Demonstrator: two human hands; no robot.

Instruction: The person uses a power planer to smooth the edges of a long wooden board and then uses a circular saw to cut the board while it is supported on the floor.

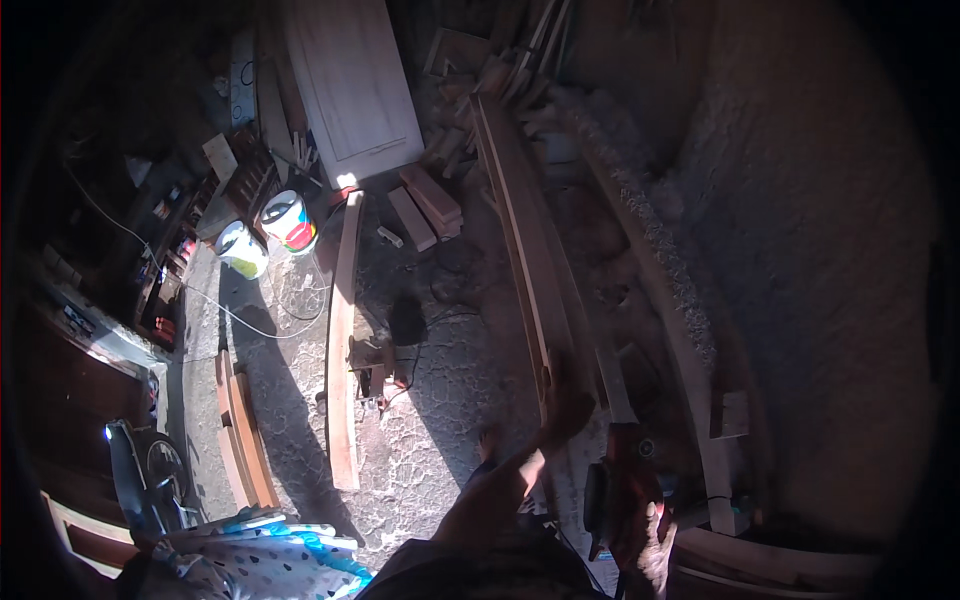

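Observation:
A long wooden board (515,205) runs away from me, its pale narrow edge facing up. My left hand (568,392) is closed on the near part of this board, its fingers partly lost in shadow. To the right and nearer to me, my right hand (648,535) is wrapped round a red and black hand-held power tool (625,465) that looks like an electric planer. The tool is beside the near end of the board; shadow hides its underside, and I cannot tell whether it touches wood.
Curly shavings (660,235) lie along a ledge by the right wall. Left of me a plank (343,330) rests on a support. Further off are two paint buckets (289,222), a door panel (360,85) and short wood blocks (430,200). Cords cross the rough floor; a patterned cloth (270,560) lies near left.

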